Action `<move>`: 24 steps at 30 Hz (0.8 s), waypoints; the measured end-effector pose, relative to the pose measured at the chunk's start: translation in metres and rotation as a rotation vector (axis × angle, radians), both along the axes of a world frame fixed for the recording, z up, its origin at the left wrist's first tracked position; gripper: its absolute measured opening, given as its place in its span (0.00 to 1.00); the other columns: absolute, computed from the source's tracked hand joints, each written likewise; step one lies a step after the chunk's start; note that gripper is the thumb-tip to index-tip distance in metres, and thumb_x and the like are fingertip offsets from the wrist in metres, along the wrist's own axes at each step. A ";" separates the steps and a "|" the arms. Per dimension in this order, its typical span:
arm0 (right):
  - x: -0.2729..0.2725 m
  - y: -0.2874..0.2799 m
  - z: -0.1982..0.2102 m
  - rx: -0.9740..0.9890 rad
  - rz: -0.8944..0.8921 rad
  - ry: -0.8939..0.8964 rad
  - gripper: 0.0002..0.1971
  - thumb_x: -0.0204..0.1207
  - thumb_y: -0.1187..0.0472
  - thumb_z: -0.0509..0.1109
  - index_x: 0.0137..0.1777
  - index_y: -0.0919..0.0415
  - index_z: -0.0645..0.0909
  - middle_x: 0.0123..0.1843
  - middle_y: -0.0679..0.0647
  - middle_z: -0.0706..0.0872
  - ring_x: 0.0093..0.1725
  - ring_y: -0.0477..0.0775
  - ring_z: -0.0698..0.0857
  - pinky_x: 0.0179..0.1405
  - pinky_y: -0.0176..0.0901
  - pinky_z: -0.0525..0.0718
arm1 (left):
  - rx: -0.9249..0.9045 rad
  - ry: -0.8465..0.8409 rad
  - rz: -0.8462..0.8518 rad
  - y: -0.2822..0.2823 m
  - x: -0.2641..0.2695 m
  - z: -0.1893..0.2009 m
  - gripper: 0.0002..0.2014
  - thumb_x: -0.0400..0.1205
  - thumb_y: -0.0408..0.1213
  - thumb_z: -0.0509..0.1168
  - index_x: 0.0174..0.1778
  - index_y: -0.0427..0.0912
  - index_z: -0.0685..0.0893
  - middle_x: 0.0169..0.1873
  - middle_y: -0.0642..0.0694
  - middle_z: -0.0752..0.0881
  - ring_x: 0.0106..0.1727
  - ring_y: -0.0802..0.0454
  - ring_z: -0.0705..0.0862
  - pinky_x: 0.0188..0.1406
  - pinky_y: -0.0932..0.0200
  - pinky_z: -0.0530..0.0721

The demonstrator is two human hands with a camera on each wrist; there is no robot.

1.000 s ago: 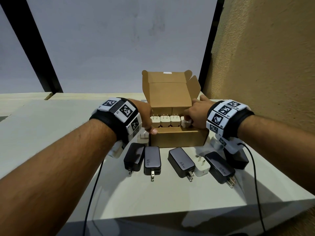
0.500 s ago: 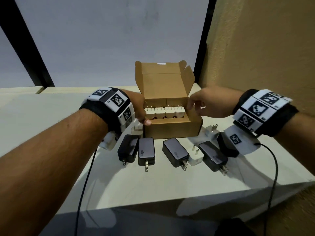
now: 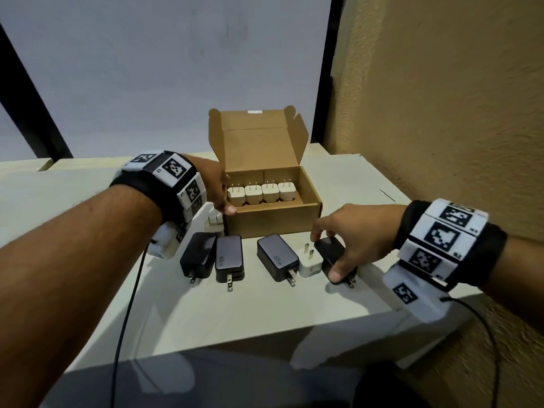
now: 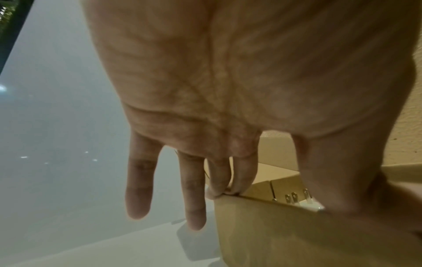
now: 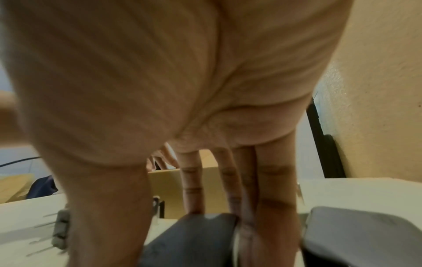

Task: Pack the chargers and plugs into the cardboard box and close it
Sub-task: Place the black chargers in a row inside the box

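- The left hand (image 3: 216, 187) rests on the left wall of the open brown cardboard box (image 3: 273, 222), thumb on the front corner; in the left wrist view two fingers (image 4: 219, 180) hook over the rim and two hang straight, so its grip holds the box edge.
- A small white plug (image 3: 213, 223) lies on the pale desk (image 3: 206, 313) just left of the box.
- Four white cube plugs (image 3: 262, 194) stand in a row inside the box, prongs up.
- On the desk in front of the box lie two black chargers (image 3: 213, 257) side by side, then another black charger (image 3: 276, 257), then a white plug (image 3: 309, 260).
- The right hand (image 3: 350, 231) closes its grip around the rightmost black charger (image 3: 332, 254), thumb at the pronged end, fingers at the far end.
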State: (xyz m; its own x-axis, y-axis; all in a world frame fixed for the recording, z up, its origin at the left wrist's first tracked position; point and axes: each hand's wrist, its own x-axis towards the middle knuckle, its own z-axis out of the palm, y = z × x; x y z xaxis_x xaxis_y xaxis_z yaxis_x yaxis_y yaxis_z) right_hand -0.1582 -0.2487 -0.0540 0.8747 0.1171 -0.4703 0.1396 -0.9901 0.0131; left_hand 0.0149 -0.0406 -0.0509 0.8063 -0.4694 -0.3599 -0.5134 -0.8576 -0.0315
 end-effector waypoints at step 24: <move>0.074 0.008 0.016 0.984 -0.408 -0.349 0.27 0.51 0.53 0.84 0.50 0.60 0.80 0.51 0.64 0.88 0.44 0.59 0.92 0.37 0.50 0.92 | -0.099 0.029 0.031 0.014 -0.004 0.001 0.42 0.72 0.63 0.71 0.76 0.41 0.73 0.73 0.43 0.78 0.73 0.44 0.76 0.77 0.44 0.70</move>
